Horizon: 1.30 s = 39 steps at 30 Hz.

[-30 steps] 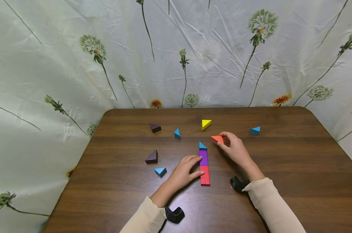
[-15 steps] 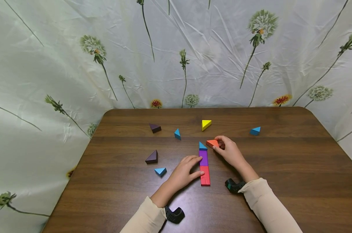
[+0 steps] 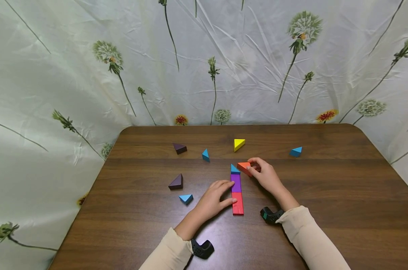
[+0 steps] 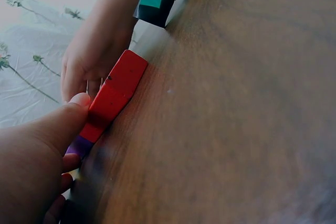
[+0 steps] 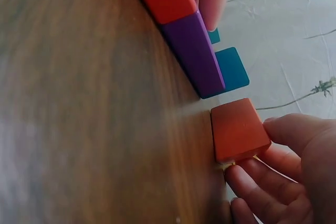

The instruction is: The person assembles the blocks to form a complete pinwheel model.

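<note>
In the head view a column of blocks lies on the table: a red block (image 3: pixel 237 204) nearest, a purple block (image 3: pixel 236 183) beyond it, then a blue triangular block (image 3: pixel 235 169) at the far end. My left hand (image 3: pixel 211 198) rests against the column's left side, thumb on the red block and fingertips on the purple one. My right hand (image 3: pixel 265 175) pinches an orange triangular block (image 3: pixel 243 167) between thumb and fingers, just right of the blue triangle. In the right wrist view, a small gap separates the orange block (image 5: pixel 239 129) from the purple block (image 5: pixel 194 51).
Around the column lie two dark triangular blocks (image 3: pixel 176 182) on the left, a light blue triangle (image 3: pixel 186 198), another blue triangle (image 3: pixel 206 155), a yellow triangle (image 3: pixel 239 144) at the back and a blue triangle (image 3: pixel 296 151) at right. A floral curtain (image 3: pixel 204 67) hangs behind the table.
My right hand has brought the orange triangular block left and nearer to me, up beside the blue triangle. The left hand and the column have stayed in place.
</note>
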Available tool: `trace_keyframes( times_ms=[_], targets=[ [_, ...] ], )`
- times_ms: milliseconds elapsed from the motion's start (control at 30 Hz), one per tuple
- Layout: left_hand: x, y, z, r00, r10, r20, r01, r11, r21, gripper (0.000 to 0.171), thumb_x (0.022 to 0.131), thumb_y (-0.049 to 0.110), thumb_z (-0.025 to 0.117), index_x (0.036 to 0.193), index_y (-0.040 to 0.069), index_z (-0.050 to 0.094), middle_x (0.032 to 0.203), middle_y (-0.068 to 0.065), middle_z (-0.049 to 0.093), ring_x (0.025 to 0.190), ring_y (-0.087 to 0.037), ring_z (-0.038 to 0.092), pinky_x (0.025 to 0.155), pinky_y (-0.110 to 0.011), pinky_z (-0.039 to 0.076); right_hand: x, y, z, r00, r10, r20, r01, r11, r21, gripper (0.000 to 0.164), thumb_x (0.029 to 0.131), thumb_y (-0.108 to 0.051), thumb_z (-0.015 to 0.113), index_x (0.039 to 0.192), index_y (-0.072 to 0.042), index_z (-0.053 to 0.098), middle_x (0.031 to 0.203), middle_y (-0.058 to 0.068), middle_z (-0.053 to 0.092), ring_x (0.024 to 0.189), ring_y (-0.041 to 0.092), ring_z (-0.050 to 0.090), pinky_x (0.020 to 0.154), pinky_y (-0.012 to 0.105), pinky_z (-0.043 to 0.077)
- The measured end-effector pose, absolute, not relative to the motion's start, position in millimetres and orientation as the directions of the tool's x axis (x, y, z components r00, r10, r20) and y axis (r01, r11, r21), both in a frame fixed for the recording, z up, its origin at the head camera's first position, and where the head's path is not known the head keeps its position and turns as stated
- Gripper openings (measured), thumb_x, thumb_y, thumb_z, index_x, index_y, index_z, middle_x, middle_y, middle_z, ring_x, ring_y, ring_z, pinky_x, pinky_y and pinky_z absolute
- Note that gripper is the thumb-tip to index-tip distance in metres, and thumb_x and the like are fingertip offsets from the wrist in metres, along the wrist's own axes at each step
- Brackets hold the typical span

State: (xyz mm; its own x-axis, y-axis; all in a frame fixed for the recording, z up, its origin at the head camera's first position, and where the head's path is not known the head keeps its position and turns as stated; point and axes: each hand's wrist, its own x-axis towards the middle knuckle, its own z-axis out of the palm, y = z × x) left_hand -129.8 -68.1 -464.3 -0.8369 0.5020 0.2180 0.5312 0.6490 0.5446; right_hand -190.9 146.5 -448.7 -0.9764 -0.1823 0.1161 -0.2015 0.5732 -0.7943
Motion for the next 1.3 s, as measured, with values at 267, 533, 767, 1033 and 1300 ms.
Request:
trace_keyframes(
  times_ms=[267,533,767,1033,1300],
  targets=[
    [-130.2,-68.3,-464.1,-0.840,0.504,0.201,0.523,0.654,0.547,0.052,0.086,0.041,0.057,0.130,0.013,0.049,0.124,-0.004,0.050,0.118,-0.021,0.041,0.098,-0.037,0.033,-191.8,140.6,-448.3,-0.974,-0.193,0.119,-0.208,0.548,-0.810,0.028,0.088,-0.017,0.059,0.110,-0.001,0.055,0.097,0.014,0.060,0.085,0.024,0.057,0.072,0.037,0.047],
    [-130.4,-68.5,-464.6,-0.840,0.503,0.201,0.523,0.654,0.547,0.052,0.086,0.041,0.057,0.130,0.013,0.049,0.124,-0.003,0.050,0.118,-0.021,0.041,0.098,-0.037,0.033,-192.7,137.3,-445.9,-0.970,-0.214,0.111,-0.213,0.542,-0.813,0.028,0.088,-0.019,0.059,0.110,-0.002,0.055,0.095,0.012,0.061,0.084,0.023,0.057,0.071,0.035,0.046],
    [-130.2,-68.3,-464.4,-0.841,0.503,0.200,0.521,0.652,0.550,0.052,0.086,0.040,0.057,0.130,0.013,0.049,0.124,-0.004,0.050,0.119,-0.021,0.041,0.098,-0.036,0.033,-192.7,135.9,-445.4,-0.968,-0.235,0.093,-0.207,0.528,-0.823,0.030,0.087,-0.024,0.060,0.109,-0.003,0.056,0.089,0.009,0.062,0.082,0.021,0.058,0.069,0.034,0.045],
    [-130.2,-68.2,-465.0,-0.838,0.503,0.210,0.528,0.651,0.546,0.052,0.086,0.040,0.058,0.129,0.013,0.049,0.123,-0.004,0.051,0.118,-0.021,0.041,0.098,-0.036,0.033,-191.7,133.9,-444.2,-0.968,-0.229,0.100,-0.211,0.537,-0.817,0.028,0.087,-0.022,0.061,0.107,-0.003,0.057,0.088,0.007,0.062,0.082,0.021,0.057,0.071,0.035,0.045],
    [-130.8,-68.5,-466.8,-0.836,0.502,0.222,0.533,0.647,0.545,0.052,0.085,0.040,0.059,0.129,0.013,0.050,0.123,-0.003,0.051,0.118,-0.020,0.041,0.098,-0.035,0.033,-191.8,132.4,-442.8,-0.969,-0.224,0.101,-0.211,0.545,-0.812,0.027,0.085,-0.021,0.063,0.105,-0.003,0.057,0.087,0.007,0.061,0.081,0.021,0.057,0.071,0.035,0.045]
  ],
)
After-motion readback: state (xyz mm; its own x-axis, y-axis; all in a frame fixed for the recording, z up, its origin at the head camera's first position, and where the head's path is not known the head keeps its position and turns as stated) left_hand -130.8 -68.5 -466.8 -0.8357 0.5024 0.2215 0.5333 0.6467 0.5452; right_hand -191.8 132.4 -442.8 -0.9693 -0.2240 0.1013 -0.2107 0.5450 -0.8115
